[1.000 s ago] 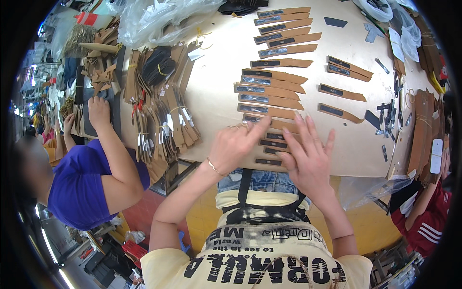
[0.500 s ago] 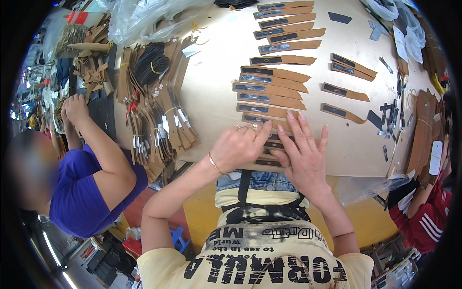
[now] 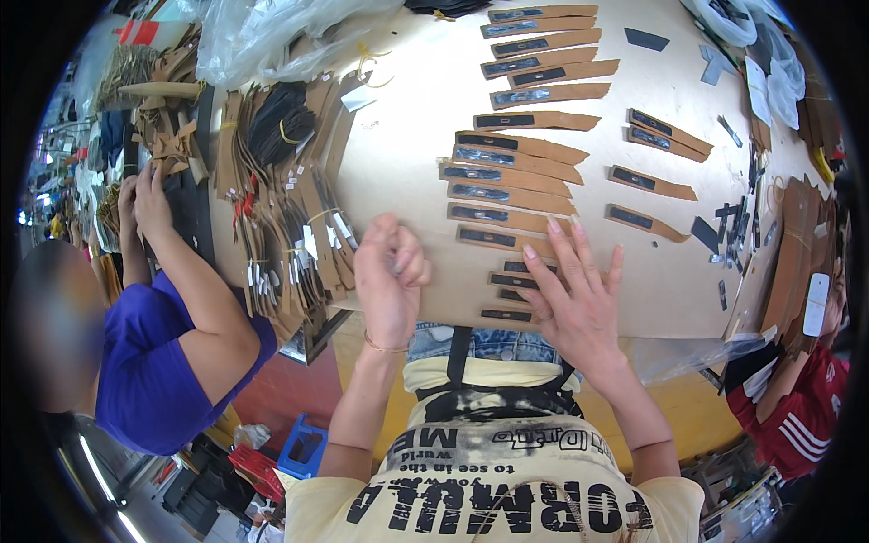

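Observation:
A column of tan leather strips [image 3: 543, 119], each with a dark patch at its left end, lies in front of me. Some patches are matte black, others under shiny film. My right hand [image 3: 577, 291] rests flat with fingers apart over the nearest strips, hiding their right ends. The dark patches of these strips [image 3: 507, 316] show left of its thumb. My left hand [image 3: 391, 265] is raised left of the column, away from the strips. Its fingers are curled in; whatever they may hold is hidden and slightly blurred.
More strips [image 3: 650, 179] and dark scraps [image 3: 731, 222] lie to the right. At left are bundled brown pieces [image 3: 317, 217] with white tags and a plastic sheet [image 3: 262, 45]. A person in purple [image 3: 186, 353] works at the left; a red sleeve [image 3: 797, 398] shows at right.
My left hand has left the nearest strips, moving left and curling up. My right hand stays almost in place on the strips.

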Action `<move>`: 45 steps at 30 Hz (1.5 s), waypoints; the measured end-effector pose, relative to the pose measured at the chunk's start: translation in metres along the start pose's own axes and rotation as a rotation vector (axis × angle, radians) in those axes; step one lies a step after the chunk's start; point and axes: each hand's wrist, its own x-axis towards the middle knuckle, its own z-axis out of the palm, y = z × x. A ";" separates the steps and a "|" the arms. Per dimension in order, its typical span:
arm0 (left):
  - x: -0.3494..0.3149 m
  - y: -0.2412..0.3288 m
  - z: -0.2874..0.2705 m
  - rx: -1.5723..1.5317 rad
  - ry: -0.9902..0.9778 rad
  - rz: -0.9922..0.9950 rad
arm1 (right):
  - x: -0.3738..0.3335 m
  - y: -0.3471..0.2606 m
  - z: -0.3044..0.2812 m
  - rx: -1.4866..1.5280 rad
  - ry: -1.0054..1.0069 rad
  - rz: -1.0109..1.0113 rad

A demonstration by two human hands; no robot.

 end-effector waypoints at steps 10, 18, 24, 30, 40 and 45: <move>0.013 0.002 0.018 0.681 -0.078 0.410 | 0.015 0.008 -0.015 0.017 0.011 -0.036; 0.030 -0.010 0.024 1.780 -0.492 1.072 | 0.038 0.002 -0.014 0.014 0.076 0.000; 0.027 -0.017 0.017 1.902 -0.591 1.164 | 0.040 -0.002 -0.007 -0.069 0.056 -0.036; 0.026 -0.020 0.022 1.948 -0.586 1.155 | 0.039 -0.002 -0.006 -0.045 0.043 -0.056; 0.009 -0.003 0.038 1.068 -0.238 0.350 | 0.038 -0.002 -0.004 -0.030 0.043 -0.063; 0.008 -0.014 0.030 1.328 -0.301 0.764 | 0.039 -0.001 -0.005 -0.022 0.047 -0.070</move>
